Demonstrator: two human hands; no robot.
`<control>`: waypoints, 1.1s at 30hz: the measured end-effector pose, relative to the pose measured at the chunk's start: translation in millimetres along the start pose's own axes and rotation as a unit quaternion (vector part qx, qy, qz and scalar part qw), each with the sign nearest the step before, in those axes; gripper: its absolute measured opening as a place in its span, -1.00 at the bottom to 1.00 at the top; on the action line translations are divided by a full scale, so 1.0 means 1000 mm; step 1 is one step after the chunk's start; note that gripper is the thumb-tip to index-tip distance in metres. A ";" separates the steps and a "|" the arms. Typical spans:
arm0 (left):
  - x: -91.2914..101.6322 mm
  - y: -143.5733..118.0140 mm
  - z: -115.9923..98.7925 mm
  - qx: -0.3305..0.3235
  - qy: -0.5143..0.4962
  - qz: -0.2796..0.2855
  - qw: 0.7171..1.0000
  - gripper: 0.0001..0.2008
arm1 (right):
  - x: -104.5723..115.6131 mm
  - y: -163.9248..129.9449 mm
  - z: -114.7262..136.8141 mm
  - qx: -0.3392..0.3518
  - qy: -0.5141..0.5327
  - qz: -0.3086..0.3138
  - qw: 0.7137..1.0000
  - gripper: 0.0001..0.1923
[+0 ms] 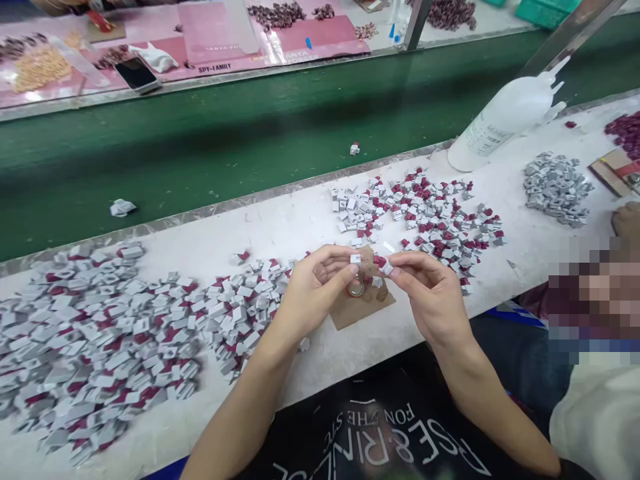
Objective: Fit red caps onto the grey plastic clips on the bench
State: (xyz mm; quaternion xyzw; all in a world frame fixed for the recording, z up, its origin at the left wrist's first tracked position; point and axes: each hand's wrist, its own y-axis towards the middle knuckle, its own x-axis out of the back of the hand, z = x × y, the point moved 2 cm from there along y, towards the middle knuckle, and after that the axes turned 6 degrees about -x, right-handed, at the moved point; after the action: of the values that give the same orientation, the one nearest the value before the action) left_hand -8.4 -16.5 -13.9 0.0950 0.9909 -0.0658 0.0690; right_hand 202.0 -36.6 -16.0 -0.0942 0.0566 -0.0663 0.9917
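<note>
My left hand (325, 280) pinches a small light-grey plastic piece (355, 259) between thumb and fingertips. In my right hand (434, 293), thumb and forefinger are closed on a small grey-and-maroon plastic piece (385, 265). The two pieces are held apart, a short distance from each other. Below them on the table lies a brown cardboard square (345, 315) with a round ring-like item (356, 288) on it. Just beyond my hands is a spread of loose grey and maroon pieces (425, 213).
A large heap of grey-and-maroon pieces (105, 347) covers the table's left side. A white bottle (493, 123) stands at the back right, near a pile of grey pieces (557, 187). Behind runs a green conveyor belt (240, 133). A co-worker's hand (627, 220) is at the right edge.
</note>
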 end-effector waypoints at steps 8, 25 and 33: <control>-0.012 0.002 0.000 0.010 -0.047 0.026 0.999 -0.80 | 0.000 0.004 -0.003 -0.018 0.019 0.016 1.000 -0.89; -0.014 0.001 -0.007 -0.027 0.034 0.037 0.998 -0.88 | -0.002 0.003 0.008 -0.021 -0.056 0.076 0.995 -0.93; 0.012 0.021 -0.017 -0.056 0.129 0.056 0.988 -0.86 | -0.019 0.036 0.013 -0.033 -0.096 0.123 0.987 -0.85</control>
State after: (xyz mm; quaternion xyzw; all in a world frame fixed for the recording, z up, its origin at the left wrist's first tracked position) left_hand -18.0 8.6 -1.5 0.1541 0.9867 0.0068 -0.0510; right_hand 189.2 4.0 -8.1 -0.1252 -0.0253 0.0678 0.9895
